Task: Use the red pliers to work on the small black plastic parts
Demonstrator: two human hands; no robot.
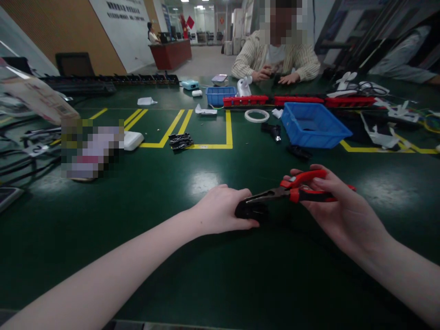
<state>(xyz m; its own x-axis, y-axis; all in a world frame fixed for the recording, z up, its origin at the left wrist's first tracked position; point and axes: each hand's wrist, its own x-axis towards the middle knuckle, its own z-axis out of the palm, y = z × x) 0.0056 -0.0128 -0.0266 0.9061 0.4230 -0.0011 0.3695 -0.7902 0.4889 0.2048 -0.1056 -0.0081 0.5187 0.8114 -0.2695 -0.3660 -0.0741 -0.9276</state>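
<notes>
- Left hand (pixel 223 208): fingers curled over a small matte black part (pixel 249 210), pinning it to the glossy green worktop (pixel 220 275).
- Right hand (pixel 338 211): fingers wrapped round red-and-black-handled pliers (pixel 299 188); the slim metal nose meets the part.
- Bin (pixel 311 123): blue plastic, rectangular, farther back.

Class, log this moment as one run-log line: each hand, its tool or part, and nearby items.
left hand: holds black part on table | right hand: grips pliers, tips at part | behind: blue bin, tape ring
</notes>
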